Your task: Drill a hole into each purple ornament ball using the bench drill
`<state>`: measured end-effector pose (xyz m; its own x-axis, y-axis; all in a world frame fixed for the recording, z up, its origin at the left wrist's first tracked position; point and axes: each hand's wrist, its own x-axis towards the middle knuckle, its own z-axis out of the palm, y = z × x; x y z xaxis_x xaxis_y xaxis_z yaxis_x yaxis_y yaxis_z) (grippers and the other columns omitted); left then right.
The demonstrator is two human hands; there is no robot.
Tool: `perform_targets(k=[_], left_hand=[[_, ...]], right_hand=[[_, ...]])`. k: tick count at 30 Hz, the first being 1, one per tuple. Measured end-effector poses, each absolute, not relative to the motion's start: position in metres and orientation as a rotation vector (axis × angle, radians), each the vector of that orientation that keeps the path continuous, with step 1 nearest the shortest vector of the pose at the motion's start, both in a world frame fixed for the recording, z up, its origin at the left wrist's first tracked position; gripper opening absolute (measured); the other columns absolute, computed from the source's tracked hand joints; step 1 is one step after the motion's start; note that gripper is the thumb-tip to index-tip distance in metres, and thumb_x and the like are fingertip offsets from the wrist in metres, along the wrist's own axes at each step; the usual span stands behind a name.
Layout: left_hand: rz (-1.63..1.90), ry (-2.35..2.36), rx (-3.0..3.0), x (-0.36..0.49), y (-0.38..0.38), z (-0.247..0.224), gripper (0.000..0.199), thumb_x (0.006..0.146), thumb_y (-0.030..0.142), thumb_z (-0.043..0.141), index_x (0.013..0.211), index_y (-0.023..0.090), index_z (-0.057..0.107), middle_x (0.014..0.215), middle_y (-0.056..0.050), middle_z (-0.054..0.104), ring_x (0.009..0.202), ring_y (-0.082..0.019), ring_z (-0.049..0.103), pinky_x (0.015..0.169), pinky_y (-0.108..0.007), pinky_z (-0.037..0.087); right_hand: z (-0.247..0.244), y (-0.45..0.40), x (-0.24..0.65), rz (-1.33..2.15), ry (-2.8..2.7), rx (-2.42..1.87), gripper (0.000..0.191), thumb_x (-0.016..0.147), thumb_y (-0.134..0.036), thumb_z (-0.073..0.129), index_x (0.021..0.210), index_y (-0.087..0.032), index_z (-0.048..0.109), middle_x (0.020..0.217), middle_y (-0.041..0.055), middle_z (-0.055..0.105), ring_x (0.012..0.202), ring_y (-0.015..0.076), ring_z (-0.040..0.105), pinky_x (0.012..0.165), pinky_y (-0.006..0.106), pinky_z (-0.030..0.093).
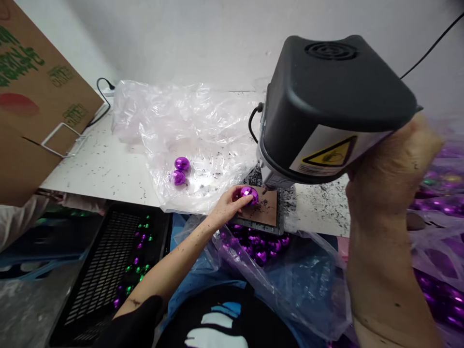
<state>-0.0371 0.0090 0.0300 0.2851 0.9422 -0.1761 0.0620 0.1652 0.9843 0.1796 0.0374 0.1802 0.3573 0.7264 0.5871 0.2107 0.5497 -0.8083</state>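
My left hand (234,200) pinches a shiny purple faceted ball (249,195) between thumb and fingers. It holds the ball on a brown board (263,212) that lies on the machine's base, right beside the drill tip. The black drill press (337,96), with a yellow warning label, looms large above the board. My right hand (409,145) is raised at the right side of the machine's head; its fingers are hidden behind the housing. Two more purple balls, an upper ball (181,164) and a lower ball (177,178), rest on clear plastic sheeting (195,130) to the left.
Dark shavings lie scattered over the white table (322,208). Below its edge, a clear bag (308,275) spreads over my lap near many purple balls (259,244). A black crate (105,256) and a cardboard box (39,106) stand left. More purple items (440,290) fill the right side.
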Motion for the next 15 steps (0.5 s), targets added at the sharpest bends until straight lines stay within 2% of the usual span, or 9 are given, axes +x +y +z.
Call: perform_targets(k=[4,9,15], left_hand=[[0.864,1.225,1.564,-0.028,0.009,0.027,0.039,0.089,0.043,0.068,0.119,0.020,0.061,0.111,-0.005,0.070,0.102,-0.022,0.065,0.091,-0.035,0.050],[0.875,1.281,1.970,-0.018,0.004,0.024,0.040,0.088,0.036,0.072,0.122,0.021,0.057,0.116,-0.007,0.066,0.107,-0.023,0.064,0.094,-0.037,0.051],[0.919,1.314,2.219,-0.006,0.000,0.013,0.043,0.085,0.033,0.075,0.121,0.020,0.056,0.123,-0.010,0.059,0.112,-0.025,0.059,0.097,-0.039,0.049]], right_hand=[[0.181,0.034,0.176,0.435,-1.194,-0.960,0.061,0.079,-0.072,0.061,0.074,-0.011,0.052,0.062,-0.0031,0.052,0.052,0.0022,0.049,0.043,0.017,0.039],[0.183,0.035,0.176,0.426,-1.192,-0.962,0.058,0.080,-0.067,0.063,0.075,-0.010,0.052,0.065,-0.0027,0.049,0.051,0.0011,0.046,0.041,0.015,0.032],[0.181,0.036,0.178,0.400,-1.207,-0.950,0.053,0.085,-0.061,0.061,0.075,-0.009,0.052,0.066,-0.0021,0.046,0.055,0.0014,0.046,0.047,0.016,0.035]])
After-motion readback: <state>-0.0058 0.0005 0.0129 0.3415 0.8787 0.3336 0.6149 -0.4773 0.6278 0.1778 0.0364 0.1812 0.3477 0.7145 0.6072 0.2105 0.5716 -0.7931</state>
